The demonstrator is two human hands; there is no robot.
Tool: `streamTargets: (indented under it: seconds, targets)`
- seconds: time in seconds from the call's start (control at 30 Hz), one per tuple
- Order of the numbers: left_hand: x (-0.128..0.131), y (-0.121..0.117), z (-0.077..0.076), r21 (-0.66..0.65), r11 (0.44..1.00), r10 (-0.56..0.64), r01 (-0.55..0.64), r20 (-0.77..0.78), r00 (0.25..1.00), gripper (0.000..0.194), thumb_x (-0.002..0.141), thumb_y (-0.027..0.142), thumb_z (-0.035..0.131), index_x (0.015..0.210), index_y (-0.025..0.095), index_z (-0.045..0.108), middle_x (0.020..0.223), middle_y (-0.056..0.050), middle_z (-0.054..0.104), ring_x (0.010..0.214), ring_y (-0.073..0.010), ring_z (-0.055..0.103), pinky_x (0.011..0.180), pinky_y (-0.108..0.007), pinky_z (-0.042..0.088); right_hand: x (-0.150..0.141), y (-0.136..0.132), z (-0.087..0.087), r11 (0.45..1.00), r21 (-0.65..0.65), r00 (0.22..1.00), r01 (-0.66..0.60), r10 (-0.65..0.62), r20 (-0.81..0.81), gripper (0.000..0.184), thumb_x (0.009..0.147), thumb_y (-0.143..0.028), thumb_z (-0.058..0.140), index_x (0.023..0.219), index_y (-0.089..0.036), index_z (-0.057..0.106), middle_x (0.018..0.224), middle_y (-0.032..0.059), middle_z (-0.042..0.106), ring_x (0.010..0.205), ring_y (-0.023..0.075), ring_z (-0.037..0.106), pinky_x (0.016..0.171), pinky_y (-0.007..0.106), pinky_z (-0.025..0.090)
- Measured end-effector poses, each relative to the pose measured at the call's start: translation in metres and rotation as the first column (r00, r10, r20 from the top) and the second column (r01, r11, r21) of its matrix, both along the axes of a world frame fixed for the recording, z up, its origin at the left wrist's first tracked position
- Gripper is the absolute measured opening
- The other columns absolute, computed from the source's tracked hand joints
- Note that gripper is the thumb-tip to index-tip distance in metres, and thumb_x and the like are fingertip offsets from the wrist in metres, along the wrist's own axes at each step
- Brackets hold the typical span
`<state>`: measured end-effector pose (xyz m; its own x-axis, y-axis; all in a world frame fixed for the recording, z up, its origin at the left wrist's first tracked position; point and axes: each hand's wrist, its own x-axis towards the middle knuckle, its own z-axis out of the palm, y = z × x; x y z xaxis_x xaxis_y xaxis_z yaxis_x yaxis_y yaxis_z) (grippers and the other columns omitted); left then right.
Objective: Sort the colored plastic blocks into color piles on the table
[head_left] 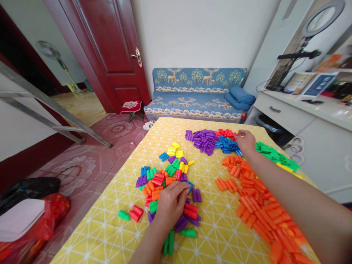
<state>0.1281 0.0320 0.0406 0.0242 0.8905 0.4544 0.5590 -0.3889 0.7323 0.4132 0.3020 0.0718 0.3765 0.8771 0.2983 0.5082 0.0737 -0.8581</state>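
Observation:
My left hand [172, 203] is over the mixed heap of small plastic tube pieces on the near left of the table. Its thumb and fingers pinch a blue tube piece [189, 187]. Under and around it lie red pieces [158, 179], green pieces [172, 167] and purple pieces [197, 195]. My right hand [246, 141] reaches to the far side, fingertips bent together at the edge of the red pile [226, 133]. What those fingers hold, if anything, is too small to make out. Just below them is the blue pile [227, 145].
The yellow patterned tablecloth [104, 220] also bears a purple pile [204, 141], a green pile [276, 156] and a large orange pile [255, 205] beneath my right forearm. Beyond stands a blue sofa [192, 101]; a white cabinet [319, 146] borders the right.

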Motion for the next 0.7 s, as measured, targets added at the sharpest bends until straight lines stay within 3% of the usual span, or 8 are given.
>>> streamTargets:
  seconds: [0.07, 0.13, 0.17, 0.27, 0.37, 0.5, 0.6, 0.7]
  targets:
    - [0.0, 0.001, 0.0, -0.003, 1.0, 0.001, -0.001, -0.004, 1.0, 0.017, 0.09, 0.018, 0.054, 0.098, 0.021, 0.069, 0.094, -0.005, 0.071, 0.087, -0.0152, 0.067, 0.078, -0.025, 0.053, -0.014, -0.028, 0.002, 0.999, -0.002, 0.999, -0.042, 0.042, 0.009, 0.033, 0.071, -0.012, 0.059, 0.102, -0.016, 0.064, 0.085, 0.0042, 0.067, 0.077, 0.0176, 0.064, 0.07, 0.029, 0.051]
    - [0.0, 0.001, -0.001, -0.002, 1.0, -0.004, 0.004, -0.005, 1.0, 0.017, 0.09, 0.018, 0.054, 0.098, 0.021, 0.069, 0.094, -0.005, 0.071, 0.087, -0.0155, 0.066, 0.078, -0.026, 0.053, -0.033, -0.066, 0.002, 0.972, -0.031, 0.973, -0.231, 0.232, 0.016, 0.026, 0.072, -0.015, 0.058, 0.096, -0.018, 0.067, 0.08, 0.0027, 0.068, 0.07, 0.0161, 0.064, 0.066, 0.027, 0.05]
    - [0.0, 0.002, -0.001, 0.001, 1.0, -0.005, 0.005, -0.006, 1.0, 0.017, 0.09, 0.018, 0.054, 0.098, 0.021, 0.069, 0.094, -0.005, 0.071, 0.087, -0.0157, 0.066, 0.079, -0.027, 0.053, -0.044, -0.088, 0.001, 0.92, -0.054, 0.92, -0.389, 0.391, 0.033, 0.023, 0.073, -0.015, 0.057, 0.094, -0.018, 0.067, 0.08, 0.0024, 0.068, 0.068, 0.0153, 0.063, 0.065, 0.027, 0.049]
    - [0.0, 0.002, -0.002, 0.01, 1.0, -0.004, 0.004, -0.016, 1.0, 0.017, 0.089, 0.018, 0.054, 0.097, 0.021, 0.069, 0.093, -0.004, 0.072, 0.087, -0.0159, 0.066, 0.079, -0.027, 0.053, -0.073, -0.159, -0.006, 0.637, -0.153, 0.628, -0.755, 0.771, 0.107, 0.018, 0.074, -0.012, 0.055, 0.083, -0.019, 0.069, 0.084, 0.0022, 0.067, 0.07, 0.0135, 0.061, 0.066, 0.025, 0.047]
    - [-0.001, 0.002, -0.003, 0.009, 1.0, 0.004, -0.004, -0.028, 1.0, 0.017, 0.089, 0.017, 0.054, 0.095, 0.021, 0.07, 0.091, -0.004, 0.072, 0.085, -0.0159, 0.067, 0.077, -0.028, 0.053, -0.093, -0.218, -0.013, 0.493, -0.258, 0.469, -0.831, 0.87, 0.152, 0.012, 0.073, -0.017, 0.065, 0.083, -0.021, 0.07, 0.088, 0.0015, 0.065, 0.076, 0.0141, 0.06, 0.068, 0.024, 0.046]
    - [-0.001, 0.002, -0.006, 0.008, 1.0, 0.017, -0.016, -0.046, 0.999, 0.017, 0.089, 0.018, 0.054, 0.096, 0.021, 0.069, 0.092, -0.004, 0.072, 0.085, -0.0163, 0.066, 0.078, -0.029, 0.053, -0.104, -0.259, -0.019, 0.464, -0.343, 0.365, -0.817, 0.875, 0.317, 0.039, 0.069, -0.027, 0.076, 0.107, -0.025, 0.065, 0.108, 0.0025, 0.062, 0.088, 0.0179, 0.061, 0.072, 0.026, 0.045]
    - [-0.002, 0.003, -0.007, 0.016, 1.0, 0.014, -0.013, -0.055, 0.998, 0.018, 0.09, 0.019, 0.052, 0.096, 0.02, 0.069, 0.093, -0.005, 0.072, 0.086, -0.017, 0.066, 0.078, -0.03, 0.054, -0.106, -0.266, -0.019, 0.467, -0.343, 0.338, -0.815, 0.864, 0.374, 0.02, 0.078, -0.023, 0.067, 0.098, -0.024, 0.066, 0.1, 0.0017, 0.063, 0.088, 0.0174, 0.06, 0.073, 0.026, 0.044]
    - [-0.002, 0.003, -0.006, 0.02, 1.0, 0.006, -0.005, -0.053, 0.999, 0.019, 0.09, 0.02, 0.052, 0.096, 0.02, 0.069, 0.092, -0.006, 0.072, 0.085, -0.0174, 0.067, 0.078, -0.03, 0.054, -0.1, -0.249, -0.014, 0.498, -0.284, 0.411, -0.819, 0.855, 0.315, 0.006, 0.082, -0.02, 0.061, 0.082, -0.023, 0.067, 0.085, 0.0001, 0.063, 0.08, 0.0155, 0.06, 0.07, 0.025, 0.043]
